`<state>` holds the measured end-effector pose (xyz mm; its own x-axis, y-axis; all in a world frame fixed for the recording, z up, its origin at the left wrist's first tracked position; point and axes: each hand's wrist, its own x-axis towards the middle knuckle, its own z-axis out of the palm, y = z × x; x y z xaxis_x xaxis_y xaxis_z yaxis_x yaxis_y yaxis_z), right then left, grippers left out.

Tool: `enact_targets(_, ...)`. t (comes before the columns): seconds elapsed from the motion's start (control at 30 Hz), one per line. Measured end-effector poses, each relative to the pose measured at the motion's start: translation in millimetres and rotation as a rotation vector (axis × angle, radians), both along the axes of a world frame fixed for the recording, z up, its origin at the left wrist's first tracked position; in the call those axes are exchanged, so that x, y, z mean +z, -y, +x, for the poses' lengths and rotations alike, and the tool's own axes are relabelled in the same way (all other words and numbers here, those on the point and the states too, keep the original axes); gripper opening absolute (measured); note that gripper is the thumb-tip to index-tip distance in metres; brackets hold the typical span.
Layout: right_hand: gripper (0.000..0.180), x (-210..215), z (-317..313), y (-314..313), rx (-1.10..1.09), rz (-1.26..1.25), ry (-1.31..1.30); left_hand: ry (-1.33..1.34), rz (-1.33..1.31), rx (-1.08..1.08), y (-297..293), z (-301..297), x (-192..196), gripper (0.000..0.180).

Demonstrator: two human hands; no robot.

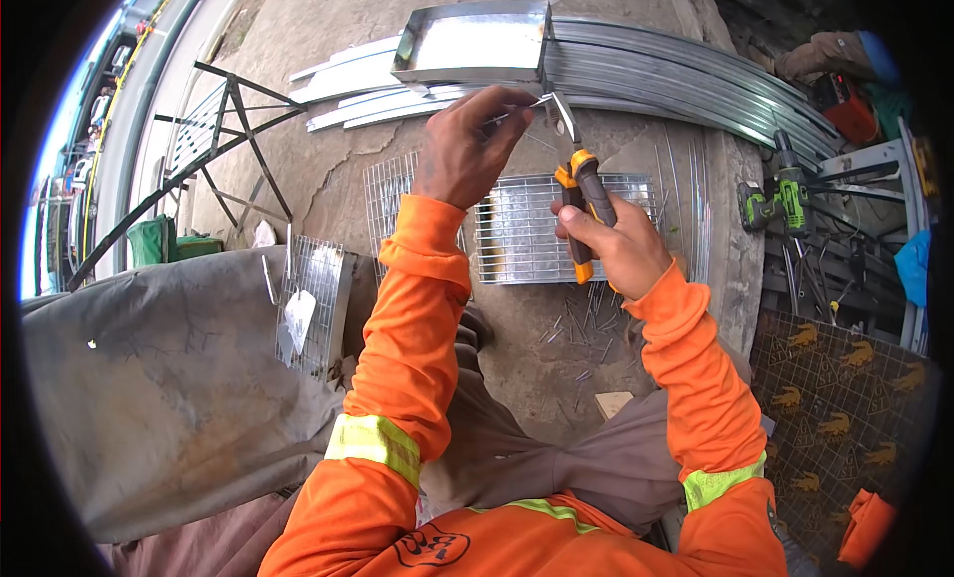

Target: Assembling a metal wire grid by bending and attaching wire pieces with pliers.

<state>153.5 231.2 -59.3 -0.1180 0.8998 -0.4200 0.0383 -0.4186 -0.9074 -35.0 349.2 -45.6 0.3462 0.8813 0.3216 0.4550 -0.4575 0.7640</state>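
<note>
A short length of thin wire (525, 104) was held up between the hands, above the concrete floor (328, 169) and in front of the wire-mesh panel (527, 229) lying there. The left hand (467, 145) was pinched closed on one end of it, and the pliers (581, 194), with orange and grey handles, were gripped in the closed right hand (611, 244), their nose at the wire's other end. For a clean bend, the wire would best be kept steady and bitten squarely near the jaw tips, with the handles squeezed firmly before any turning. Beyond stood a folded sheet-metal tray (477, 45) on long metal strips (686, 75); loose wire pieces (581, 324) lay nearer, and a green cordless drill (780, 199) toward the floor's right edge.
</note>
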Motion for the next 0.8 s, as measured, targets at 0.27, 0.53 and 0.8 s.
enact_targets(0.27, 0.034, -4.2, -6.0, 2.7, -0.080, 0.141, 0.162, -0.059, 0.018, 0.006, 0.6, 0.5, -1.2, 0.022)
enact_targets(0.53, 0.036, -0.9, -7.0, 4.2, -0.076, 0.187, 0.250, -0.069, 0.088, -0.029, -2.3, -3.2, -0.7, 0.020)
enact_targets(0.8, 0.038, 1.7, -5.1, 4.0, -0.072, 0.204, 0.302, -0.045, 0.038, -0.016, 0.1, 0.2, -0.2, 0.021)
